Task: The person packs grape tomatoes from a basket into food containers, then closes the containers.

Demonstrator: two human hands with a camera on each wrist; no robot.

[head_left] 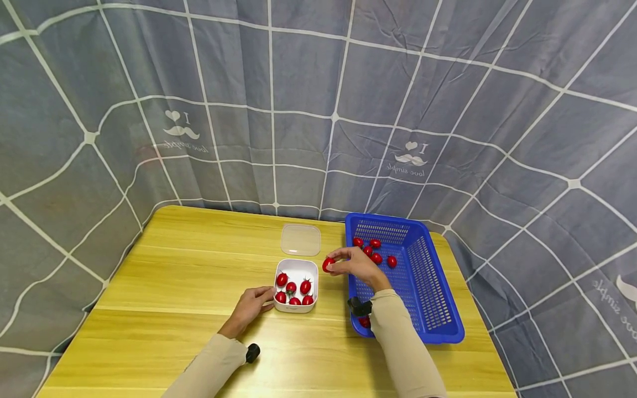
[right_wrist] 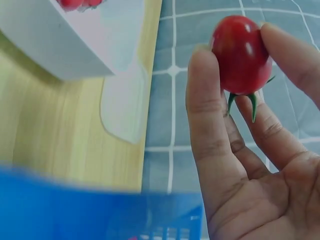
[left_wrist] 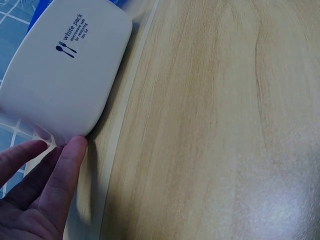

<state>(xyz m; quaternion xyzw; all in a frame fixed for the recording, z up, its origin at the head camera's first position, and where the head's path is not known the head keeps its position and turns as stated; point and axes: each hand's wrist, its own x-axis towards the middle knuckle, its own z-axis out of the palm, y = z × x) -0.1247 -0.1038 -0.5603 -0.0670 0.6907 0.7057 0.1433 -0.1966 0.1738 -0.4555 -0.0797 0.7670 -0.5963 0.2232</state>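
A red cherry tomato (right_wrist: 241,56) with green sepals is pinched between the thumb and fingertips of my right hand (head_left: 354,265). In the head view that hand is between the white box (head_left: 294,309) and the blue basket (head_left: 382,336), over the basket's left rim. Several cherry tomatoes (head_left: 305,286) lie in the square box, mostly toward its near side. My left hand (head_left: 252,305) touches the box's left side with fairly straight fingertips, seen at its lower corner in the left wrist view. Printed lettering (left_wrist: 75,32) marks the box's wall.
Behind the box a translucent lid (head_left: 301,239) lies flat on the wooden table (head_left: 199,265). More cherry tomatoes (head_left: 391,261) are in the basket, mostly at its far left, one partly hidden under my right wrist. A grey checked curtain (head_left: 308,138) hangs beyond the table.
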